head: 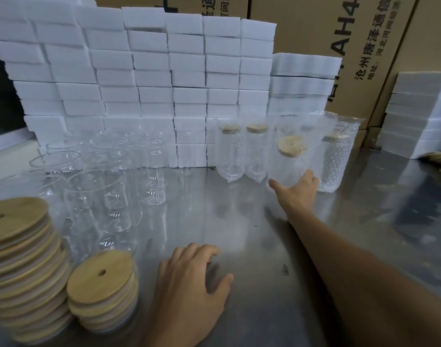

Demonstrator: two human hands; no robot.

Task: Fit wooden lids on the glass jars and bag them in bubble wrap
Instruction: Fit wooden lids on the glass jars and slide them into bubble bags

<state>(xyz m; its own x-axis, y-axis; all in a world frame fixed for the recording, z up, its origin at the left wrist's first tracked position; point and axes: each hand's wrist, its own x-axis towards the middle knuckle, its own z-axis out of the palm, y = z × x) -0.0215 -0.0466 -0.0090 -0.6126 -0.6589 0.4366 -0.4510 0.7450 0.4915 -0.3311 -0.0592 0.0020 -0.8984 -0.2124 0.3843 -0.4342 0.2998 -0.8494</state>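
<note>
Your right hand [298, 189] is stretched far out, fingers curled round the base of a bagged jar [290, 159], which leans toward you with its wooden lid [291, 146] showing through the bubble wrap. You look to be setting it into the row of finished jars: two wrapped ones [242, 151] stand just left of the bagged jar, another [336, 159] just right of it, all against the wall of white foam blocks [139, 71]. Your left hand [189, 276] rests nearer you than that jar, fingers loosely bent on the steel table [277, 284], holding nothing. Next, I judge, you stand the jar upright and let go, then reach well left of it for a bare glass jar [101, 196] and a lid from the stacks [101, 284] at the near left corner.
</note>
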